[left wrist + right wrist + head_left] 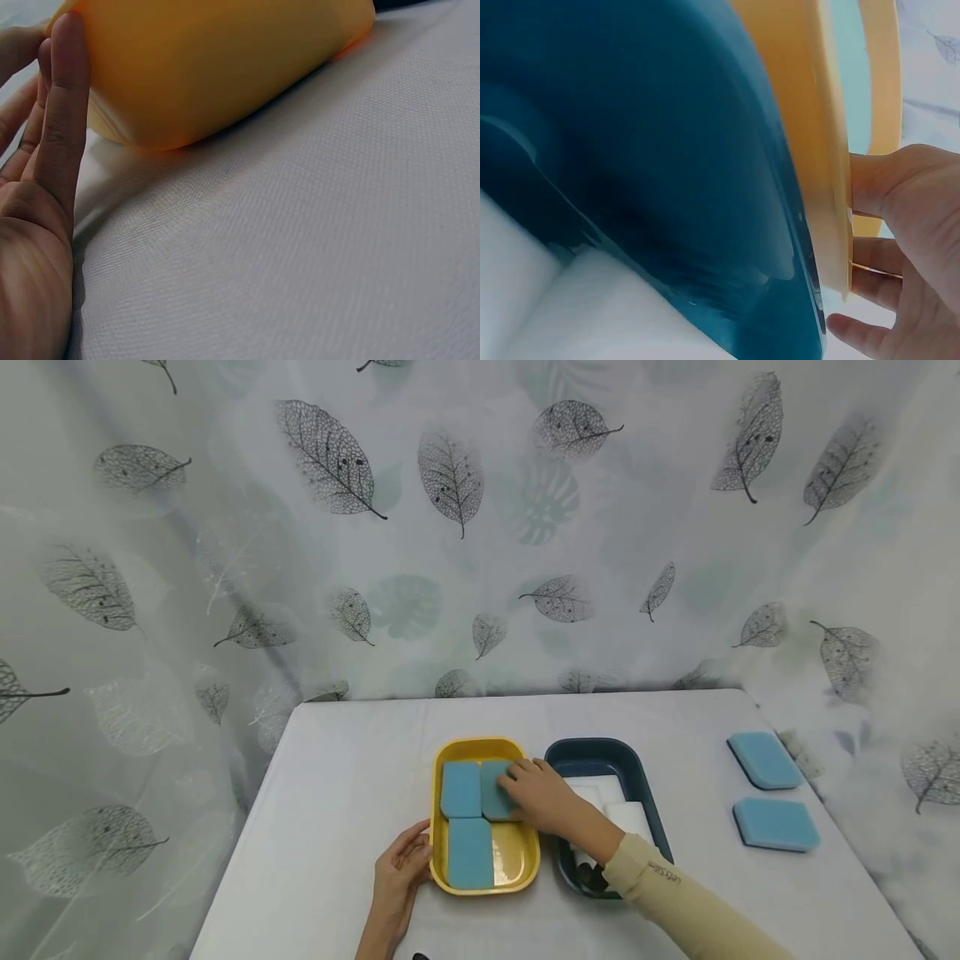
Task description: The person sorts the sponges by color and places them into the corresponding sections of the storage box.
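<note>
A yellow tray (516, 862) stands mid-table with three light-blue sponge-like blocks in it. My left hand (400, 870) holds the tray's left rim; in the left wrist view, one long finger (64, 112) lies against its outer wall. Over the tray's right side, my right hand (542, 795) grips the upper-right blue block (495, 792), covering part of it. Beside that block lies the upper-left block (461, 787), and below it the lower block (470, 852). The right fingertips are hidden behind the yellow wall (817, 150) in the right wrist view.
Close on the right stands a dark blue tray (647, 793) holding white blocks (628, 817), partly under my right forearm. Two more blue blocks, one farther back (765, 760) and one nearer (777, 823), lie by the table's right edge. A leaf-patterned curtain (480, 568) hangs behind.
</note>
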Demonstrator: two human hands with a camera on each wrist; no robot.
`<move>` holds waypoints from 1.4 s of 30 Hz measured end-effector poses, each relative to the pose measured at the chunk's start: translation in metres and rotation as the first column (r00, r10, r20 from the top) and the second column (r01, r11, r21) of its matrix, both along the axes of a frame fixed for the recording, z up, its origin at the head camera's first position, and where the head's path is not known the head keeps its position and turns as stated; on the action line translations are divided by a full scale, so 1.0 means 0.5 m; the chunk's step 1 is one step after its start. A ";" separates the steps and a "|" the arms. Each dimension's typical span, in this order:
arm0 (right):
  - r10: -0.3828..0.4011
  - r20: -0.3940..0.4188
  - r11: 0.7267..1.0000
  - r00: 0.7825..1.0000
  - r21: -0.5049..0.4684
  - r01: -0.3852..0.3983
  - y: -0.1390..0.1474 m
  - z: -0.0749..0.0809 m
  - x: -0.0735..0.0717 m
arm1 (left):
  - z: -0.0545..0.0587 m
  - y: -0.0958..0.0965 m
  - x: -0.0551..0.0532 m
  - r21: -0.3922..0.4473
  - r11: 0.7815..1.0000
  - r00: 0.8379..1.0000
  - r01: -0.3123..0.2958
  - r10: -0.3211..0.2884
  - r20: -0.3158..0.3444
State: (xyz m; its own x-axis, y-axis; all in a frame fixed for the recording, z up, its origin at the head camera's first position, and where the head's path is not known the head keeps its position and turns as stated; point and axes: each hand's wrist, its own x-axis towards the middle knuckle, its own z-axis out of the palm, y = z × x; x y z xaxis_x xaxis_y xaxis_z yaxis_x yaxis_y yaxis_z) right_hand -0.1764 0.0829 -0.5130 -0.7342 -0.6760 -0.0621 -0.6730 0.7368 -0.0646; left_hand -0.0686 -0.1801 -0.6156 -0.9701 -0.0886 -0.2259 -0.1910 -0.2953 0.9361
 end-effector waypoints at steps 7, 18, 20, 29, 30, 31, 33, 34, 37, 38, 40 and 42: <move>-0.002 0.036 1.000 0.999 -0.001 0.002 0.002 -0.002 -0.011 | 0.003 0.002 -0.006 -0.007 1.000 1.000 0.012 -0.012 -0.006; -0.015 0.074 1.000 0.997 -0.014 0.016 0.002 -0.012 -0.010 | 0.004 0.001 -0.001 0.001 1.000 1.000 -0.014 0.014 0.008; -0.019 0.072 1.000 0.997 -0.023 0.021 0.005 -0.012 -0.007 | 0.003 0.001 -0.001 0.003 1.000 1.000 -0.010 0.010 0.008; -0.014 0.079 0.983 0.997 -0.184 0.028 0.026 -0.003 0.014 | 0.002 0.002 0.002 0.004 1.000 1.000 0.001 -0.001 0.023; -0.014 0.086 0.979 0.996 -0.201 0.031 0.028 -0.002 0.016 | 0.002 0.002 0.002 0.005 1.000 1.000 0.002 -0.002 0.022; -0.013 0.090 0.975 0.996 -0.221 0.033 0.030 -0.001 0.018 | 0.002 0.002 0.002 0.003 1.000 1.000 0.004 -0.004 0.019; -0.016 0.105 0.966 0.994 -0.256 0.042 0.033 0.001 0.021 | 0.003 0.002 0.001 0.008 1.000 1.000 0.004 -0.005 0.015; -0.019 0.118 0.960 0.993 -0.275 0.051 0.035 0.002 0.023 | 0.003 0.003 0.001 0.010 1.000 1.000 0.005 -0.005 0.013; -0.049 0.155 0.942 0.987 -0.322 0.097 0.042 0.003 0.028 | 0.003 0.003 0.000 0.016 1.000 1.000 0.002 -0.002 0.008; -0.065 0.172 0.936 0.983 -0.332 0.120 0.045 0.004 0.030 | 0.003 0.003 0.000 0.018 1.000 1.000 0.000 0.000 0.008; -0.092 0.196 0.921 0.976 -0.356 0.158 0.051 0.005 0.034 | 0.003 0.003 0.000 0.015 1.000 1.000 -0.001 0.001 0.008; -0.114 0.219 0.909 0.969 -0.371 0.191 0.058 0.007 0.039 | 0.004 0.004 0.001 0.012 1.000 1.000 -0.001 0.001 0.007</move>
State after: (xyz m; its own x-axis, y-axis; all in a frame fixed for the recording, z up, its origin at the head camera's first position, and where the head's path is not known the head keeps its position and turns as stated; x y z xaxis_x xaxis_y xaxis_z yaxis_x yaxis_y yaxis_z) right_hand -0.1568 0.1120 -0.5096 -0.8306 -0.5558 0.0338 -0.5016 0.7205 -0.4788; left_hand -0.0682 -0.1783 -0.6139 -0.9683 -0.0870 -0.2342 -0.1975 -0.3070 0.9310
